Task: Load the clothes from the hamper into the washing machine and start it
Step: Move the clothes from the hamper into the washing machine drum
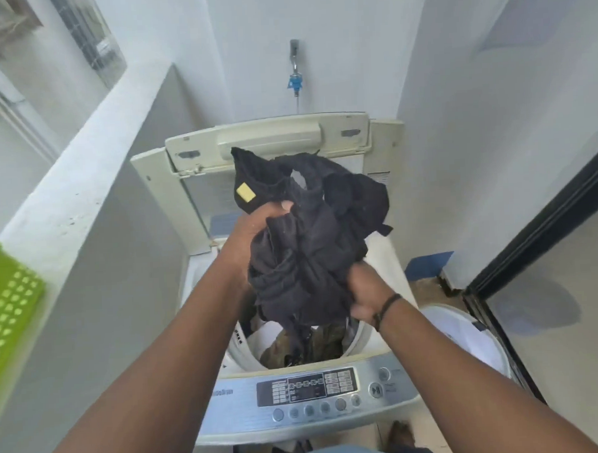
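Both hands are clamped on one bundle of dark clothes (311, 236) — the left hand (256, 228) grips its upper left side, the right hand (365, 292) its lower right edge — and hold it just above the open drum (296, 346) of the washing machine (393, 369). Some garments already lie in the drum, so loading looks well under way. This bundle has yet to go in, the lid (269, 138) stands raised at the back, and the control panel (308, 390) looks untouched; starting is left. A green hamper (6, 297) rests on the ledge (83, 187) at the left — its contents cannot be seen. The room is a narrow white-walled nook, with a tap (295, 65) on the wall behind the machine and a white bucket (467, 339) on the floor to its right.
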